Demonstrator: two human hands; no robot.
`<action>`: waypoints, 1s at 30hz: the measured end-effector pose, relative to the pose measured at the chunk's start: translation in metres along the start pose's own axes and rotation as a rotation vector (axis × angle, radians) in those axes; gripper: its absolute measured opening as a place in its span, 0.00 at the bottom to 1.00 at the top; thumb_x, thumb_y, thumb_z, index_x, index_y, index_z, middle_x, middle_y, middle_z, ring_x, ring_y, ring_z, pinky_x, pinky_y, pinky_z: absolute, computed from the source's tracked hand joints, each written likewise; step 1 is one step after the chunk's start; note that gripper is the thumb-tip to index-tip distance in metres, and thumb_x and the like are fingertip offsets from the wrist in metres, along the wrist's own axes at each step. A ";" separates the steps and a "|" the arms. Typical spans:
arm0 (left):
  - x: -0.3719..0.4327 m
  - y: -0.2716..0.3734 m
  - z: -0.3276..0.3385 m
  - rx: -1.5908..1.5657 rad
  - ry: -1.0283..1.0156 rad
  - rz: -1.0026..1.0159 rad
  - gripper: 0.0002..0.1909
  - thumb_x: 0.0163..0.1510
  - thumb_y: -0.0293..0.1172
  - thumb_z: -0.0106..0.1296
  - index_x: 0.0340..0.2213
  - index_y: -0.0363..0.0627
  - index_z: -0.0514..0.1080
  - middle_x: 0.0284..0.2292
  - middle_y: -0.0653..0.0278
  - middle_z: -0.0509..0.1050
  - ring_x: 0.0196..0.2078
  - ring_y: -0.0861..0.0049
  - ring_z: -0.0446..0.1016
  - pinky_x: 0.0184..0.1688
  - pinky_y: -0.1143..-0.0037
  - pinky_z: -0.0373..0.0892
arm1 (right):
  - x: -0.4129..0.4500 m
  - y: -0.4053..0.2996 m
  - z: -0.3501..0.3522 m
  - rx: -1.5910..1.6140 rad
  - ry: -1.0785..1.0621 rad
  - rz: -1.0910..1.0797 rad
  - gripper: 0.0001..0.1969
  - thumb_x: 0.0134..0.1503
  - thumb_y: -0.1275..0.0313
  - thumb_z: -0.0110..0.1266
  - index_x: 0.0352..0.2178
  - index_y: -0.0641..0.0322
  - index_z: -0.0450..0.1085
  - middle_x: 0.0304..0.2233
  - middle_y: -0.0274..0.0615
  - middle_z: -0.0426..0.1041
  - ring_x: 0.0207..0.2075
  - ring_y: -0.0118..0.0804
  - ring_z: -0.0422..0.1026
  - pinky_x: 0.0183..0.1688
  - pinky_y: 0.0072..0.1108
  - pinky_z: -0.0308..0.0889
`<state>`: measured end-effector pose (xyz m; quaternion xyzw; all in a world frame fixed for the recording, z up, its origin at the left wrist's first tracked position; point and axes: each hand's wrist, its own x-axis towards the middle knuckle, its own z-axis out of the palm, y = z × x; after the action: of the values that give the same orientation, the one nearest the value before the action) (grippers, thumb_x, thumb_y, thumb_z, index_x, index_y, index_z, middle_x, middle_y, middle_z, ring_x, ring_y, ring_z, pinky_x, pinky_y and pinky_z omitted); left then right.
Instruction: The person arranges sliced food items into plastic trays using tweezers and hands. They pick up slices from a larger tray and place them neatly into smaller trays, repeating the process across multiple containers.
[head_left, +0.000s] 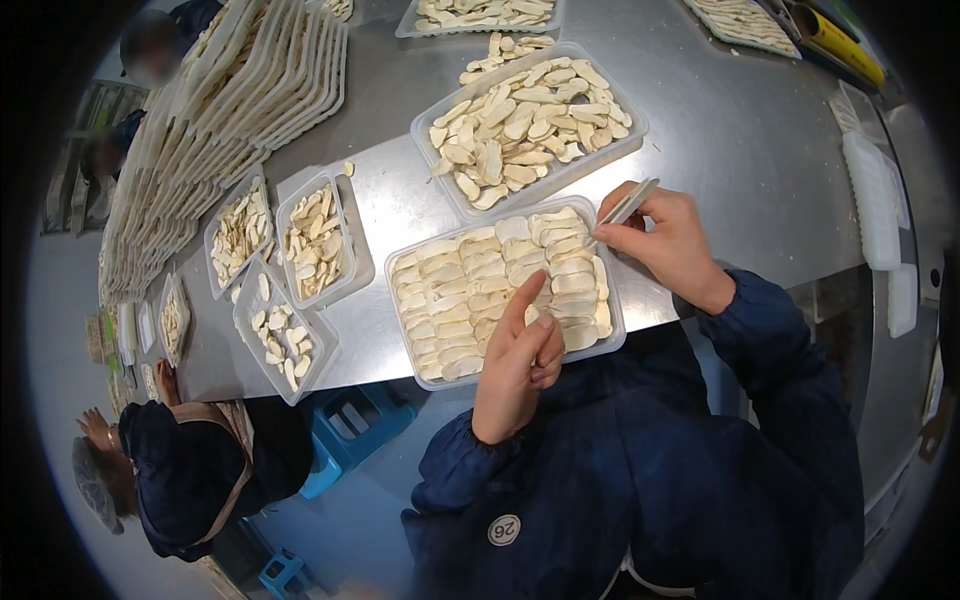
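Tweezers (634, 199) are held in my right hand (660, 236), their tips at the right rim of a clear plastic tray (442, 384). Overlapping pale dried slices (487, 285) fill that tray in neat columns. Over its lower middle is my left hand (521, 356), index finger extended, the other fingers curled; a small slice (532, 314) shows beside the thumb, and whether it is gripped is unclear. Just beyond stands a larger clear container (637, 139) heaped with loose slices (517, 120).
Stacked filled trays (300, 82) rise at the upper left of the steel table (675, 90). Small containers (349, 262) of slices stand on the left. A co-worker (195, 472) sits at lower left near a blue stool (352, 427). White plastic trays (874, 202) lie at the right edge.
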<state>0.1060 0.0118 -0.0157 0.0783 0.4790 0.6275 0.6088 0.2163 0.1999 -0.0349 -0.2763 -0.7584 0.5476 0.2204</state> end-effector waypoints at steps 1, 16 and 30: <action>0.000 0.000 -0.001 -0.002 -0.002 -0.002 0.29 0.60 0.31 0.36 0.60 0.37 0.45 0.17 0.73 0.54 0.16 0.90 0.49 0.16 0.87 0.46 | 0.001 0.001 0.001 -0.005 0.003 -0.014 0.06 0.46 0.75 0.61 0.25 0.65 0.72 0.20 0.30 0.71 0.21 0.19 0.63 0.24 0.14 0.58; 0.000 -0.002 -0.006 -0.013 -0.021 -0.012 0.28 0.59 0.30 0.35 0.60 0.38 0.46 0.18 0.72 0.55 0.16 0.90 0.49 0.16 0.87 0.46 | 0.010 0.013 0.013 -0.012 -0.004 -0.022 0.07 0.46 0.73 0.62 0.26 0.65 0.73 0.16 0.30 0.69 0.19 0.18 0.61 0.21 0.14 0.56; -0.002 -0.004 -0.008 0.003 -0.028 -0.012 0.28 0.59 0.30 0.36 0.59 0.37 0.46 0.18 0.72 0.54 0.16 0.89 0.49 0.17 0.86 0.47 | 0.011 0.011 0.013 0.051 -0.044 0.087 0.05 0.49 0.74 0.60 0.25 0.63 0.72 0.21 0.27 0.70 0.23 0.17 0.63 0.27 0.13 0.59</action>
<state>0.1034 0.0051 -0.0218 0.0851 0.4720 0.6218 0.6191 0.2021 0.2004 -0.0490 -0.2914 -0.7362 0.5816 0.1865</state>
